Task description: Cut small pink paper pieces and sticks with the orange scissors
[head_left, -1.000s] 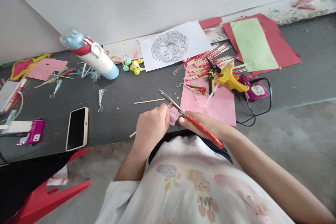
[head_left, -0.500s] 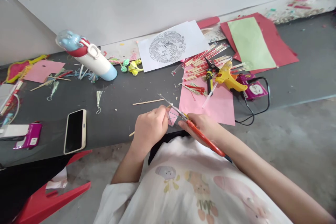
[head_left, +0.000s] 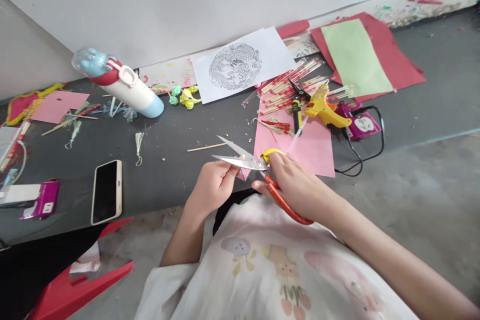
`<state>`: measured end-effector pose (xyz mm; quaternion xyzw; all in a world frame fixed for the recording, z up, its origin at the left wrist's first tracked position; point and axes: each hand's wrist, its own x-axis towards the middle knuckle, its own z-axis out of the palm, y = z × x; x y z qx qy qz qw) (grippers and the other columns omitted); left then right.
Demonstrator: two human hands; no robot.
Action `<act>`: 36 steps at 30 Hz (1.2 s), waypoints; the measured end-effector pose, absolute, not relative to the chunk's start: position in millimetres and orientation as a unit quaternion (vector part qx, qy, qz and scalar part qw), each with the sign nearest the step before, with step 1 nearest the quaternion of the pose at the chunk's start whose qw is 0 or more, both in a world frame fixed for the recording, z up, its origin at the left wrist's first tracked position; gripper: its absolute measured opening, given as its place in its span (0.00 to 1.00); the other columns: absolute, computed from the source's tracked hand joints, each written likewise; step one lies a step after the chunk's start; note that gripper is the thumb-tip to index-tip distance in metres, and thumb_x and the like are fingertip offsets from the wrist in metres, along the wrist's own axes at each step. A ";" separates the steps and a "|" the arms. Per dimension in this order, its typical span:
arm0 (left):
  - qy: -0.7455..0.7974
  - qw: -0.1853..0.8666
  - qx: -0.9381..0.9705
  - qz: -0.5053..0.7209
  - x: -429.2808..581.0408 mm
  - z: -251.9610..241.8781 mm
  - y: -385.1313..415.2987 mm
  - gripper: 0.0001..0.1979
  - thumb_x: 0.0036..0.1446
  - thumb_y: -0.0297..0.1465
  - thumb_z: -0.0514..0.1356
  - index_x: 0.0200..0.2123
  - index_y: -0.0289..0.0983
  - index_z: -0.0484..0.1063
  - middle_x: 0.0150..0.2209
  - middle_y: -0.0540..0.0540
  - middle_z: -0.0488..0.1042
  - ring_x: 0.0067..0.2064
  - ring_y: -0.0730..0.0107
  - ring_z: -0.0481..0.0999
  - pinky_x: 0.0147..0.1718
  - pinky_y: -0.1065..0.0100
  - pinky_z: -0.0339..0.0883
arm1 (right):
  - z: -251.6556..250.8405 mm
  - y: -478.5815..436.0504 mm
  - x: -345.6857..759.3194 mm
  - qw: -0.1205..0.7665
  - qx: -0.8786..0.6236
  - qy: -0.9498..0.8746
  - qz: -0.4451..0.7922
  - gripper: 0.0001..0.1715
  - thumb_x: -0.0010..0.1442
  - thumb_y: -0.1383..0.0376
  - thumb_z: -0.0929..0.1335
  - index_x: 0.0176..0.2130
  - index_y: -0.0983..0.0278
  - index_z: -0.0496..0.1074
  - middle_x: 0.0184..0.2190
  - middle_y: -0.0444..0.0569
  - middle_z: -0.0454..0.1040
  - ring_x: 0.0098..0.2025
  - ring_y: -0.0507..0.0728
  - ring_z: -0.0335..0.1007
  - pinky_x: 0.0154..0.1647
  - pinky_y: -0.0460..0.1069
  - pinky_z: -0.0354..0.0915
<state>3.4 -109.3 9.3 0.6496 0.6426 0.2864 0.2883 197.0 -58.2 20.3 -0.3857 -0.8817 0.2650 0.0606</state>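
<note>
Red-handled scissors [head_left: 259, 164] within curled right fingers [head_left: 279, 161], spread blades just beside pressed-together left fingers [head_left: 221, 180]

A phone [head_left: 106, 192] lies screen-up, with a bottle [head_left: 133, 92] and a dragon drawing [head_left: 238, 67] farther back, near the wall [head_left: 210, 0].

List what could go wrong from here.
The scissors in the right hand stand open with their blades by the left hand, so closing them carelessly might nip a finger.

The phone lies close to the front edge of the table; a stray elbow could knock it off.
</note>
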 end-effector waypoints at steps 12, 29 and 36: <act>0.638 0.382 0.588 0.317 12.3 6.7 -99.2 0.24 0.62 0.44 0.47 0.20 0.37 0.67 0.15 0.51 0.65 0.19 0.76 0.63 0.21 0.72 0.56 | 21.4 -55.0 195.3 0.044 -0.448 -0.849 0.276 0.19 0.62 0.50 0.58 0.35 0.63 0.60 0.31 0.53 0.70 0.31 0.59 0.67 0.28 0.49 0.56; 0.717 -0.065 0.686 0.109 53.2 0.9 -96.8 0.16 0.61 0.31 0.50 0.51 0.36 0.66 0.32 0.44 0.74 0.33 0.68 0.72 0.30 0.69 0.57 | 19.0 -38.7 203.4 -0.003 -0.482 -0.741 0.469 0.24 0.58 0.45 0.59 0.24 0.60 0.55 0.21 0.43 0.65 0.23 0.52 0.57 0.25 0.47 0.53; 0.715 -0.087 0.691 0.067 53.0 -2.4 -97.4 0.13 0.64 0.33 0.46 0.36 0.38 0.70 0.27 0.47 0.73 0.28 0.71 0.70 0.26 0.68 0.51 | 14.5 -39.9 206.6 -0.025 -0.457 -0.686 0.566 0.27 0.57 0.43 0.60 0.22 0.61 0.54 0.19 0.41 0.61 0.22 0.50 0.54 0.24 0.48 0.53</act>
